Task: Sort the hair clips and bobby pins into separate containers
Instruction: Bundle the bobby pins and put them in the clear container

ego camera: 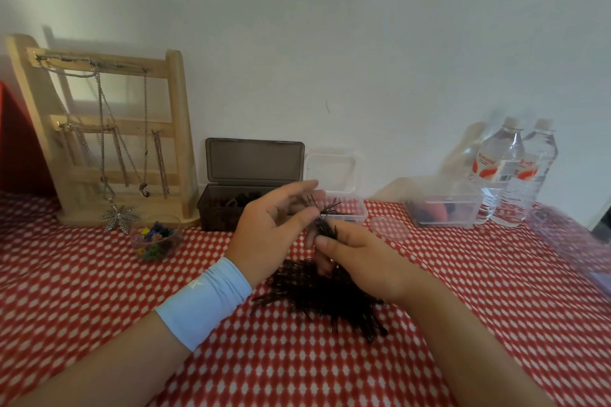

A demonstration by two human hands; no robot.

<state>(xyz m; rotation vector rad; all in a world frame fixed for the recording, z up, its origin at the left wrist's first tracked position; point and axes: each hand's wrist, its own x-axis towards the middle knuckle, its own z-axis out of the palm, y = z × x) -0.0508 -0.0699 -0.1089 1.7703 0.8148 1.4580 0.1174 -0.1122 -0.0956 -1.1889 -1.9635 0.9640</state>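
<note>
Now | red-white checked cloth (99,291) | white wall (363,43) behind | bobby pins (330,297) heaped

No legible text anywhere; water bottle labels (492,170) only a blur.

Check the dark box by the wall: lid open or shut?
Open: the dark box has its lid standing upright behind it; dark contents show inside.

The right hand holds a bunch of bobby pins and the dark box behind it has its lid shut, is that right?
No. The head view shows the dark box with its lid open, standing upright. The right hand does hold a bunch of bobby pins.
</note>
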